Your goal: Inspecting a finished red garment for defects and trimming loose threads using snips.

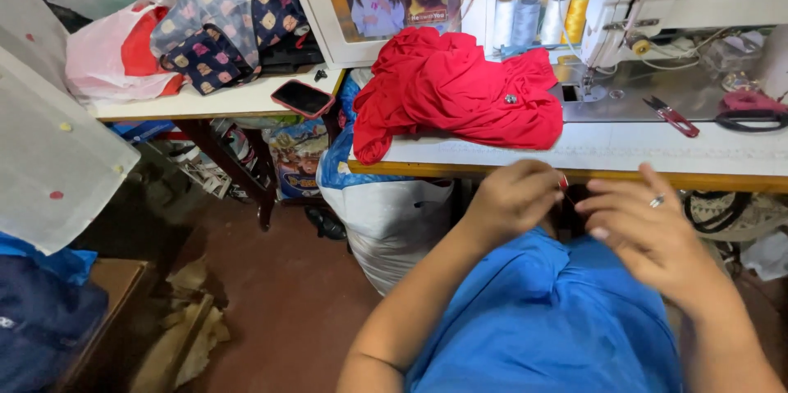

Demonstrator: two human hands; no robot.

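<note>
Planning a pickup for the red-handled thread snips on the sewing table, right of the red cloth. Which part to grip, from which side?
Grip the small red-handled thread snips at the red handle end, the lower right part, coming from above and from the table's front edge. They lie flat and slanted on the grey metal machine bed, dark blades pointing up-left toward the needle, so the handle is the nearer, blunt end. Fingers should pinch across its narrow width.
</note>
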